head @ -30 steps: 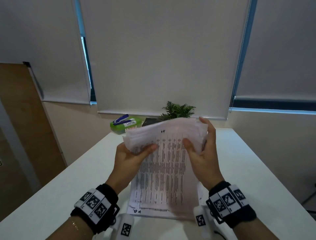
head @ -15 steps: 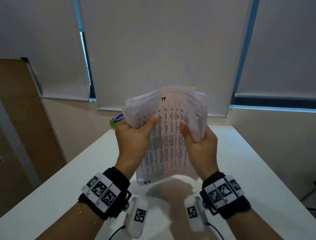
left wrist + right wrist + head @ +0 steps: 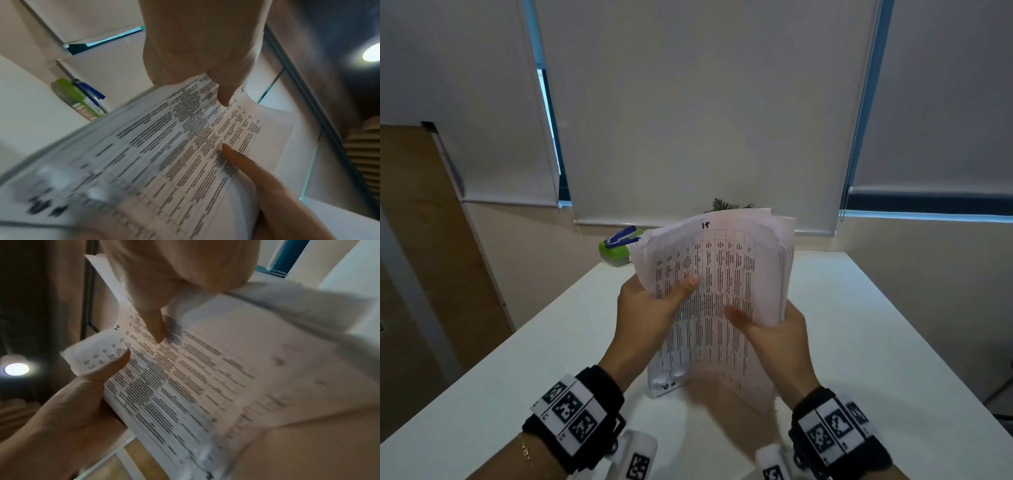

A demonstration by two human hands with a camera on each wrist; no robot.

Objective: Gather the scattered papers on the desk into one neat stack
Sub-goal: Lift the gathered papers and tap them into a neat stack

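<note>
Both hands grip 1 sheaf of printed papers (image 3: 717,301) upright over the white desk (image 3: 859,342): the left hand (image 3: 645,310) pinches its left edge, thumb across the front sheet, and the right hand (image 3: 779,337) clasps the right edge. Its bottom edge is blurred near the desktop. Behind stand a green box (image 3: 616,251) with a blue stapler (image 3: 621,236) on top.

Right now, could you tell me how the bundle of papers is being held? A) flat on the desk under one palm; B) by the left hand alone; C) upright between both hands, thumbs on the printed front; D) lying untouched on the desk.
C: the left hand and right hand each grip a side of the upright papers, thumbs on the printed front.
</note>
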